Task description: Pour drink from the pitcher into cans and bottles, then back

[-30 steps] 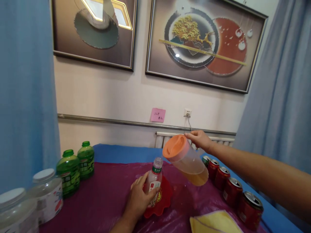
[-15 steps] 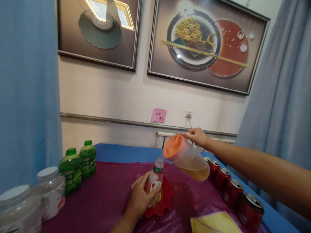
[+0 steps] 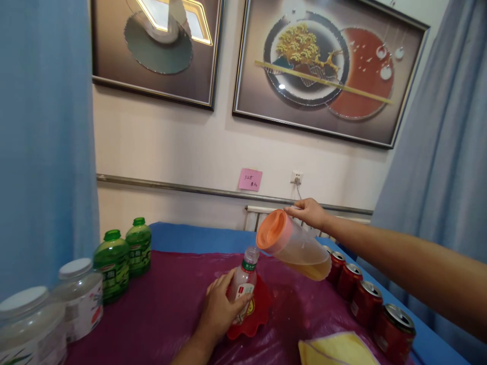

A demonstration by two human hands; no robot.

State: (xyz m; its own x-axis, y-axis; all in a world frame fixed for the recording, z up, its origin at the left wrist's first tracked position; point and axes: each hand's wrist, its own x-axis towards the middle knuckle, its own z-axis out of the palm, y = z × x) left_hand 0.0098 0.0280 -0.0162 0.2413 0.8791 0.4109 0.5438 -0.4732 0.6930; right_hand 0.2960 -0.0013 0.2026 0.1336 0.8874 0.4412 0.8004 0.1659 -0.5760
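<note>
The left hand [image 3: 218,308] curls snugly around a clear bottle [image 3: 242,279], mouth up, over a red scalloped mat [image 3: 262,306] on the purple cover [image 3: 167,304]. The right hand [image 3: 310,214], fingers closed, grips the handle of a tilted pitcher [image 3: 300,248], its orange lid [image 3: 272,231] just beside the bottle's neck.

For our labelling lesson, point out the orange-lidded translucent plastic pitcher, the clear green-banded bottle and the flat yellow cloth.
Orange-lidded translucent plastic pitcher [image 3: 297,247], head view: middle of its body.
Clear green-banded bottle [image 3: 245,279], head view: body, just below the band.
Flat yellow cloth [image 3: 338,350], head view: its visible middle.
</note>
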